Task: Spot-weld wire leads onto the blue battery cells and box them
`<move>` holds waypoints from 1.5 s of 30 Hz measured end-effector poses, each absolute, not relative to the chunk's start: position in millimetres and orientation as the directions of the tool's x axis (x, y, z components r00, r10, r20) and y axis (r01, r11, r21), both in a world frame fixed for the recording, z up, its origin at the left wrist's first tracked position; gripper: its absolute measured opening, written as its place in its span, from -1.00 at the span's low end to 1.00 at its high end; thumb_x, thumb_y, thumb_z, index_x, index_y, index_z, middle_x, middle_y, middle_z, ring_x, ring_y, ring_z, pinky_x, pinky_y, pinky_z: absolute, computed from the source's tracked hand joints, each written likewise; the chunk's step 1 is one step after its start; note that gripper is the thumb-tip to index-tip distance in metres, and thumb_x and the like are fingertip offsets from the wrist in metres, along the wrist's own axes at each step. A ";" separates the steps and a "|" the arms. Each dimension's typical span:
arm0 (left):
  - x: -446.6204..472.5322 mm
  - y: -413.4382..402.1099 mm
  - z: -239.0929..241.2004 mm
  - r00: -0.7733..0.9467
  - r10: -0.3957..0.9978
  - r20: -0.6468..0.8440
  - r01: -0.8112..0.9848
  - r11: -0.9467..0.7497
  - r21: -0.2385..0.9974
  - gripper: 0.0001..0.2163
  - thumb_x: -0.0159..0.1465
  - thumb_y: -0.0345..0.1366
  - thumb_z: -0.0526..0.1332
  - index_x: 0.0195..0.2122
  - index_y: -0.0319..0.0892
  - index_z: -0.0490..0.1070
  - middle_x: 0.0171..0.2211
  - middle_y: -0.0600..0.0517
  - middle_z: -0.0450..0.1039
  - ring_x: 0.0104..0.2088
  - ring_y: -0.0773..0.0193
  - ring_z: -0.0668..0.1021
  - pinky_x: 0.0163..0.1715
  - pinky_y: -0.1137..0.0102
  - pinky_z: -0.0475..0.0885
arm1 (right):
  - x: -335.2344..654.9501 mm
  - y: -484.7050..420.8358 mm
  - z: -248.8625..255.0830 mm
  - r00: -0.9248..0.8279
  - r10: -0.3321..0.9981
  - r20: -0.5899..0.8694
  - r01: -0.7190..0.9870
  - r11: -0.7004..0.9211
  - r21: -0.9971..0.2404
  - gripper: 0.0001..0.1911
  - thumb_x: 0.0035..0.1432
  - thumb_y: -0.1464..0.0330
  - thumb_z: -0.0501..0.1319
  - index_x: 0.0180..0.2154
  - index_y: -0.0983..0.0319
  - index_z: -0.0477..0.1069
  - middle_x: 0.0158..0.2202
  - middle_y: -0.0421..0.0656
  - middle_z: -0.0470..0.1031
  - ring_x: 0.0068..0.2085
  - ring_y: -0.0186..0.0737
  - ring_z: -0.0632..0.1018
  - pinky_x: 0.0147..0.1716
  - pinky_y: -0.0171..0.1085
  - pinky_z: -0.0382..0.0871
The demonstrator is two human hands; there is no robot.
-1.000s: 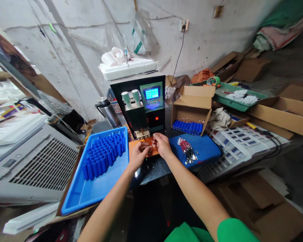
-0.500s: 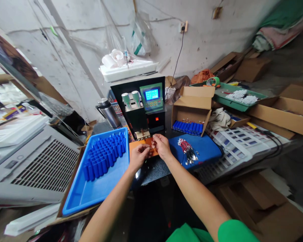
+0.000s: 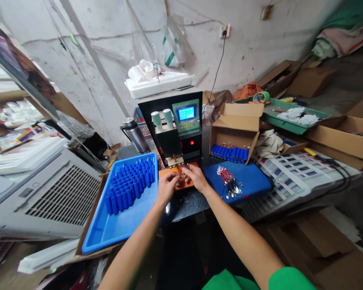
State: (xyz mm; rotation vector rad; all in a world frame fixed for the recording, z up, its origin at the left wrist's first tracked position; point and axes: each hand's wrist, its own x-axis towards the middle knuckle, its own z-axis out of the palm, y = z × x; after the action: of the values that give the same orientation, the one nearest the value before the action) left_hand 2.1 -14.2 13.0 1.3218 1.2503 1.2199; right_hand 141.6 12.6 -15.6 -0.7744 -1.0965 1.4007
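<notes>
My left hand and my right hand meet over an orange plate at the foot of a black spot-welding machine. Both hands have thumb and fingers pinched together, close to each other. Whatever lies between the fingertips is too small and covered to make out. Just behind them are the machine's thin electrode pins. To the left, blue cylindrical battery cells stand in rows in a blue tray. On the right, a bundle of red and black wire leads with white connectors lies on a blue mat.
An open cardboard box behind the mat holds blue cells with wires. A steel flask stands left of the machine. White foam lies on top of it. A green tray and a plastic grid are at right.
The view has shifted slightly, so the scene sits a little further right. My right fingertips have dropped a little and come nearer my left ones.
</notes>
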 end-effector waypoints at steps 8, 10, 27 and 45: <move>5.8 -22.3 5.5 0.035 0.994 0.101 0.191 -0.106 0.976 -0.82 0.10 -0.20 0.22 -0.52 -0.20 0.37 -0.65 0.12 0.35 -0.62 0.37 0.39 -0.56 0.46 0.31 | 142.8 5.1 -23.0 -0.161 0.976 0.145 -0.237 0.104 -0.966 -0.72 -0.08 0.17 0.36 -0.47 0.25 0.43 -0.61 -0.26 0.38 -0.62 -0.36 0.34 -0.65 -0.38 0.17; -1.3 -25.5 9.1 0.061 0.990 0.124 0.319 -0.138 0.938 -0.85 0.13 -0.23 0.17 -0.46 -0.21 0.42 -0.57 0.08 0.43 -0.55 0.34 0.45 -0.51 0.44 0.34 | 144.6 4.2 -22.6 -0.143 0.983 0.117 -0.227 0.082 -0.970 -0.70 -0.09 0.15 0.35 -0.49 0.25 0.41 -0.64 -0.27 0.36 -0.65 -0.38 0.31 -0.68 -0.38 0.14; -121.9 -5.5 21.0 0.231 0.961 0.153 0.955 -0.195 -0.222 -0.52 0.10 -0.42 0.28 0.09 -0.15 0.34 0.04 -0.21 0.34 0.03 -0.10 0.35 -0.04 0.12 0.25 | 141.7 2.6 -19.3 -0.068 0.992 0.107 -0.238 0.088 -0.967 -0.68 -0.11 0.12 0.32 -0.51 0.24 0.37 -0.66 -0.28 0.31 -0.64 -0.37 0.28 -0.67 -0.38 0.13; -34.5 -6.7 23.5 -0.095 0.942 0.323 0.391 -0.263 0.882 -0.70 0.04 -0.26 0.34 -0.22 -0.18 0.36 -0.35 0.02 0.51 -0.38 0.28 0.56 -0.31 0.39 0.44 | 142.0 6.9 -11.0 -0.015 0.999 0.047 -0.322 0.040 -0.946 -0.73 -0.11 0.17 0.29 -0.53 0.21 0.32 -0.70 -0.32 0.26 -0.67 -0.40 0.23 -0.69 -0.38 0.07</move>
State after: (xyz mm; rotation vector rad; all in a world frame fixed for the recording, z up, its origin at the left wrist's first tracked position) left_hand -34.5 -6.7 23.5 1.6536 1.4582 1.3551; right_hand 142.0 6.9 -11.0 -0.9232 -1.0008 1.3302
